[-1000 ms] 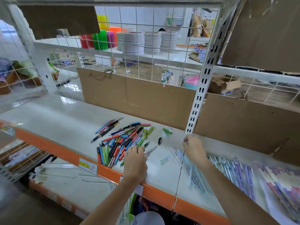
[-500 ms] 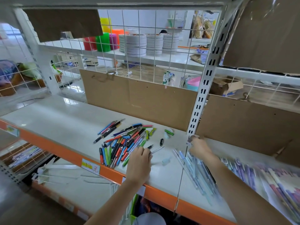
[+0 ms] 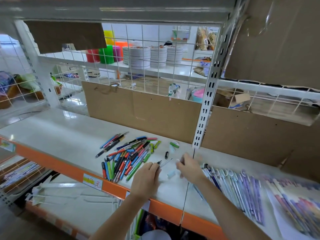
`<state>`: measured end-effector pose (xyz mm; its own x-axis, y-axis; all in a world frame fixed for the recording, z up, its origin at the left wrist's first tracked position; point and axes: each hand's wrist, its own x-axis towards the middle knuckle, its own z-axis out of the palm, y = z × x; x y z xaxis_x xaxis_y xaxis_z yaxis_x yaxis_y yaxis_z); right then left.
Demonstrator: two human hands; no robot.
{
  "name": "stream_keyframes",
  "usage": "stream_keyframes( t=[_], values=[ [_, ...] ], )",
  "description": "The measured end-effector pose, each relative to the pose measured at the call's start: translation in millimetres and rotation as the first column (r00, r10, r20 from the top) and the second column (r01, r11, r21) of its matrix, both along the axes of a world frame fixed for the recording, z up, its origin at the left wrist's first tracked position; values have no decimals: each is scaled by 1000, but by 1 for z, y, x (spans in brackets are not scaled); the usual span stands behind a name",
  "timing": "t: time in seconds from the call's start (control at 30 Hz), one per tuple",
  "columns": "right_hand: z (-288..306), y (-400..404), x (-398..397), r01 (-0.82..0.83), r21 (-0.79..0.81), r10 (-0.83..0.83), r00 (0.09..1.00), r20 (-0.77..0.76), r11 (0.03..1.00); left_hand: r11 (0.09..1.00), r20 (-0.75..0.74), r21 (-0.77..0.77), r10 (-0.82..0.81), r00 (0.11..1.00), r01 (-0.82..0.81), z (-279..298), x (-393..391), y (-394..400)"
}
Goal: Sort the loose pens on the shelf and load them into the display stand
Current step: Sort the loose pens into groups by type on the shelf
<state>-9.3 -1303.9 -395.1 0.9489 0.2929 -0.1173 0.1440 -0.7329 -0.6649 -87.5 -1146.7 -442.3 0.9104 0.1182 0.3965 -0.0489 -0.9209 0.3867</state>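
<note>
Currently, head view only. Loose pens (image 3: 128, 157) heaped on shelf (image 3: 60, 135), pile reaching orange front edge; display stand not visible. Risk: sweep of left wrist could roll front-edge pens off shelf. Left hand (image 3: 147, 179) palm down beside pile, fingers curled round thin pen (image 3: 164, 163). Right hand (image 3: 189, 168) blurred near shelf joint, fingers bent; contents cannot be told.

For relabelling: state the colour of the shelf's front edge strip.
Orange front edge strip, seen clearly in the head view.
</note>
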Motion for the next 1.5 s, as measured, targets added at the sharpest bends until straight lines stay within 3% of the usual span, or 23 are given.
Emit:
stream_keyframes(
  t=[0.13,0.3,0.33,0.4,0.5,0.7,0.97,1.27,1.5],
  values=[
    [-13,0,-11,57,-182,-44,996,76,982,999,-31,-3,-42,999,42,4,-2,0],
    [-7,-24,-22,144,-212,-123,986,112,967,998,7,23,-51,999,51,3,1,-1],
    [-5,-25,-26,151,-158,-132,983,130,976,999,29,19,-41,999,41,4,0,-5],
    [-4,-24,-38,134,113,-143,986,81,985,999,23,-33,-27,999,28,8,-2,-14],
    [-11,-18,-53,127,495,-84,991,-108,859,994,3,-89,-63,998,63,5,-4,-20],
    [-31,-25,-56,326,713,-163,943,-290,621,973,-91,-110,-212,973,202,-1,-9,-13],
    [-27,-29,-50,457,817,-161,889,-428,352,965,-89,-125,-243,966,231,-4,-8,-11],
    [-27,-29,-57,305,771,-62,943,-328,559,968,-81,-133,-224,971,212,-1,-10,-13],
    [-23,-27,-62,232,744,-14,958,-287,627,969,-68,-166,-197,978,184,-1,-9,-13]
  ],
)
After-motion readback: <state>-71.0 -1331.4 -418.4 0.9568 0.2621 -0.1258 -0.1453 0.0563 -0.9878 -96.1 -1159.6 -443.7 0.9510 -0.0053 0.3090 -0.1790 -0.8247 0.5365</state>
